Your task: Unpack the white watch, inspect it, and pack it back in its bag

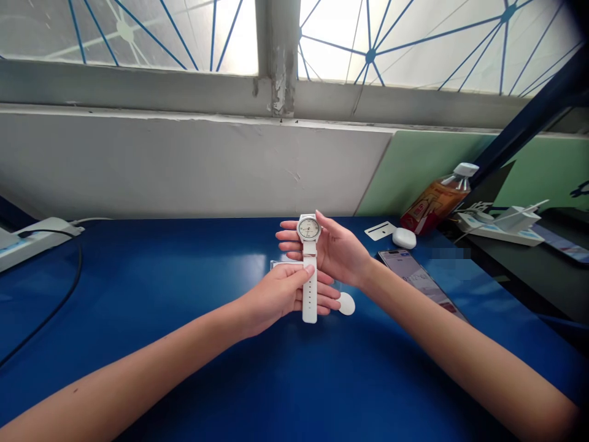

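A white wristwatch (309,245) with a round pale dial is held upright above the blue table (184,294). My right hand (338,252) cups the watch head from behind, thumb at its top edge. My left hand (285,293) pinches the lower strap, which hangs straight down to just above the table. A clear plastic wrapper (278,265) shows behind my left hand, and a small white oval pad (346,303) lies on the table just right of the strap's end.
A phone (416,276) lies face up to the right, with a white card (380,231) and a white case (404,237) beyond it. An orange bottle (437,199) leans at the wall. Power strips sit at the far left (32,239) and the right (497,224), with a black cable (64,294).
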